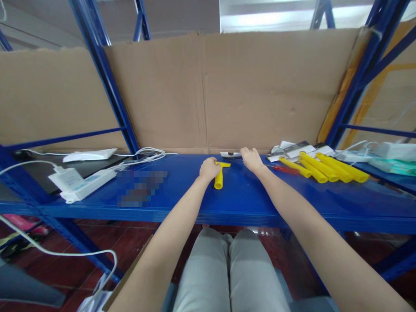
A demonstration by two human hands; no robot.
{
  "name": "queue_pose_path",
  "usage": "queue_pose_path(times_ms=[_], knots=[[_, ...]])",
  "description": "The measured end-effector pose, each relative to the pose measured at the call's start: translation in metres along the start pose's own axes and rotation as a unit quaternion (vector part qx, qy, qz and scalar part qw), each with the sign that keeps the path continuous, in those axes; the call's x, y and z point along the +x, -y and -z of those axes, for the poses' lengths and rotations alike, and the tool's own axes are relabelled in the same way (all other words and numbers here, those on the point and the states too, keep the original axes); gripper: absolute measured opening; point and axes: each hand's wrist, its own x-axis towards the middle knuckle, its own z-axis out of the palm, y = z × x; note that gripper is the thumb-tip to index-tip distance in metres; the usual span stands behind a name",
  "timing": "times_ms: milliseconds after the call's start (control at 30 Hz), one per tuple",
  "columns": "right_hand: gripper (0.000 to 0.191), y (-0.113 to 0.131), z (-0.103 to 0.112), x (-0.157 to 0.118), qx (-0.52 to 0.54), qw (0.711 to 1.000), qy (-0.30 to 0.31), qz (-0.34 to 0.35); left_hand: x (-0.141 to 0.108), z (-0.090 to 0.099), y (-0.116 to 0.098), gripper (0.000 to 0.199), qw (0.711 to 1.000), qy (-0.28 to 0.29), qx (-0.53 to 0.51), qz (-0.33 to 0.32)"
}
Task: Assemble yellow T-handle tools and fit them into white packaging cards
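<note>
My left hand (209, 169) is closed on one end of the crossbar of a yellow T-shaped plastic handle (219, 178). Its round, hollow-looking stem points towards me on the blue shelf top. Further back, my right hand (251, 159) has its fingers curled at the end of a flat silver-and-black piece (231, 154), whose exact kind is too small to make out. To the right of that hand lies a red-handled screwdriver (286, 170). Several yellow tubular handles (320, 168) lie side by side beyond it.
Flat packets (295, 149) lie behind the yellow handles. At left are a white power strip (89, 184) with a plugged-in charger, white cables (146, 154) and a blurred-out patch. Blue metal posts (107, 82) and a cardboard panel (234, 86) enclose the shelf (185, 186).
</note>
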Motion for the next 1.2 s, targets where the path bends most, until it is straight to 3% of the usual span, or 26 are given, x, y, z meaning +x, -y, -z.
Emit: queue_pose_path(times_ms=[133, 367, 600, 833, 900, 1000, 1100, 1200], knots=[[0.038, -0.004, 0.006, 0.001, 0.034, 0.997, -0.065, 0.027, 0.006, -0.001, 0.0, 0.041, 0.983, -0.052, -0.164, 0.059], [0.039, 0.007, 0.016, 0.0, 0.081, 0.985, -0.13, 0.084, 0.006, 0.008, -0.007, 0.031, 0.896, -0.042, -0.427, 0.115], [0.037, 0.012, 0.026, -0.016, 0.099, 0.985, -0.114, 0.082, 0.008, 0.012, -0.005, 0.034, 0.855, -0.025, -0.496, 0.149], [0.029, 0.005, 0.025, -0.027, 0.197, 0.965, -0.159, 0.061, 0.008, 0.011, -0.004, 0.009, 0.849, 0.017, -0.513, 0.129], [0.024, 0.003, 0.018, -0.024, 0.274, 0.941, -0.193, 0.048, 0.007, 0.012, -0.004, 0.011, 0.84, 0.022, -0.528, 0.127], [0.025, 0.001, 0.007, -0.017, 0.44, 0.872, -0.215, -0.008, 0.005, 0.014, -0.005, 0.015, 0.826, 0.041, -0.551, 0.116], [0.038, 0.0, 0.0, -0.011, 0.583, 0.794, -0.159, -0.061, 0.003, 0.014, -0.006, 0.017, 0.827, 0.072, -0.551, 0.087], [0.042, -0.001, 0.001, -0.009, 0.658, 0.739, -0.11, -0.097, 0.001, 0.013, -0.008, 0.017, 0.84, 0.083, -0.531, 0.073]])
